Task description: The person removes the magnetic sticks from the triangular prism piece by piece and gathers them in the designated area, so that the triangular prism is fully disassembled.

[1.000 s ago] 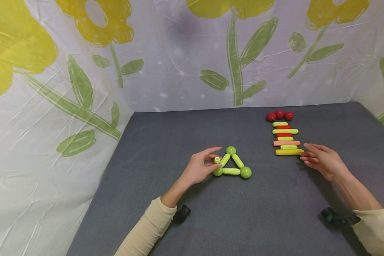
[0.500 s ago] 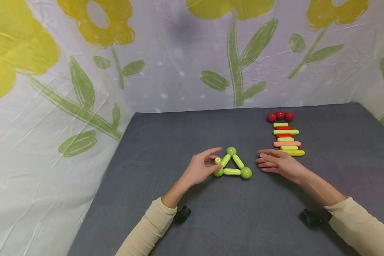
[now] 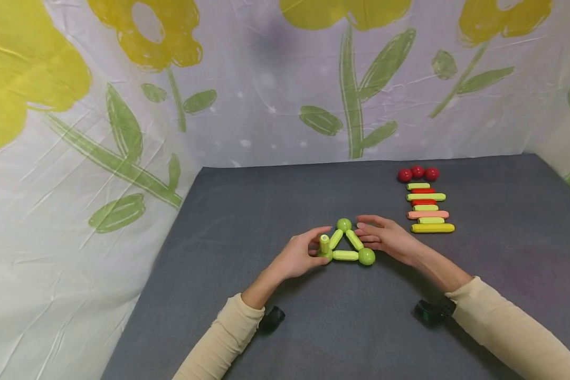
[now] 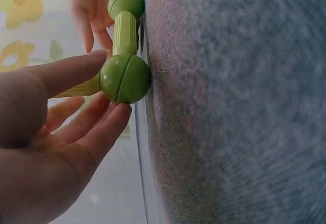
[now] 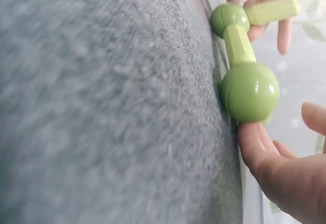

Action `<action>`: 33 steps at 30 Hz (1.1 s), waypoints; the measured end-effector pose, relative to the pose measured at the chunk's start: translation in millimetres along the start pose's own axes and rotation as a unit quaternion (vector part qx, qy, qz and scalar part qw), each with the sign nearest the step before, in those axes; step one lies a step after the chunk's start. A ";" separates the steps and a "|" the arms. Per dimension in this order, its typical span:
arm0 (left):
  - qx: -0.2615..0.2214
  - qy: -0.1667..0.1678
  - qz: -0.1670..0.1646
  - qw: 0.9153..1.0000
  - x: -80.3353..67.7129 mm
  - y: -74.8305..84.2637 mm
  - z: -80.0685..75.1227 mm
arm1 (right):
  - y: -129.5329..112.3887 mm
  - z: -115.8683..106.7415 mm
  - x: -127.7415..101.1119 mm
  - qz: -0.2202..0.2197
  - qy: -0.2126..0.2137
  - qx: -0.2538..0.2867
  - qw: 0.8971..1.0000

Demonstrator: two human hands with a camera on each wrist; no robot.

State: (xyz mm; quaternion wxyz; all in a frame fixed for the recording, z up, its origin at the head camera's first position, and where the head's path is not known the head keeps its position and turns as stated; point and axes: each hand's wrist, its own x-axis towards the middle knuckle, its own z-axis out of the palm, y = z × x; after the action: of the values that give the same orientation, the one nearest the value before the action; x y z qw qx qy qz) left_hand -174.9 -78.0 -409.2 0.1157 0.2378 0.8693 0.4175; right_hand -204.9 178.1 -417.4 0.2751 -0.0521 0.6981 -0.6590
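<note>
Three green balls and three light-green rods form a triangle flat on the dark tabletop. My left hand (image 3: pixel 295 257) pinches the near-left ball (image 4: pixel 126 79) between thumb and fingers. From that ball a short light-green rod (image 3: pixel 324 243) stands upright. My right hand (image 3: pixel 390 240) is at the triangle's right side, its fingers fairly straight. In the right wrist view its fingertips touch or almost touch the near-right ball (image 5: pixel 252 92), and the thumb stays apart. The far ball (image 3: pixel 344 225) marks the triangle's back corner, and a rod (image 3: pixel 345 255) makes its front side.
A column of loose rods lies to the right, including a yellow rod (image 3: pixel 433 228), a pink rod (image 3: pixel 428 215) and a red rod (image 3: pixel 424 202). Behind them sit three red balls (image 3: pixel 417 172). A flower-printed cloth (image 3: pixel 266 105) hangs beyond the table's (image 3: pixel 247 190) back edge.
My right hand has moved left from the loose rods to the triangle's right side. My left hand has shifted its grip lower, onto the ball, and more of the upright rod shows.
</note>
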 end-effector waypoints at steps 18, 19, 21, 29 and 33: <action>-0.013 0.017 -0.009 1.000 1.1 -3.1 0.8 | -13.0 24.6 6.1 -0.130 0.054 -0.044 0.989; -0.016 0.018 -0.009 1.000 1.3 -3.6 0.7 | -13.9 27.0 5.3 -0.140 0.034 -0.044 0.989; -0.023 0.018 -0.012 0.999 1.8 -4.8 0.6 | -15.4 32.1 3.9 -0.155 -0.009 -0.052 0.987; -0.035 0.020 -0.019 0.999 1.7 -6.4 -1.0 | -15.3 54.2 9.5 -0.204 -0.099 -0.126 0.966; -0.034 0.015 -0.011 0.999 1.8 -6.9 -1.5 | -13.6 60.1 13.6 -0.219 -0.119 -0.143 0.958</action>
State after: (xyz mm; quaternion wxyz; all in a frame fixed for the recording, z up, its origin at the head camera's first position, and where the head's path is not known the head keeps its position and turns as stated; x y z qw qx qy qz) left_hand -179.2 -81.7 -413.6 0.1152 0.2178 0.8590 0.4489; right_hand -193.2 116.9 -407.6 0.1946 -0.3209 0.7186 -0.5854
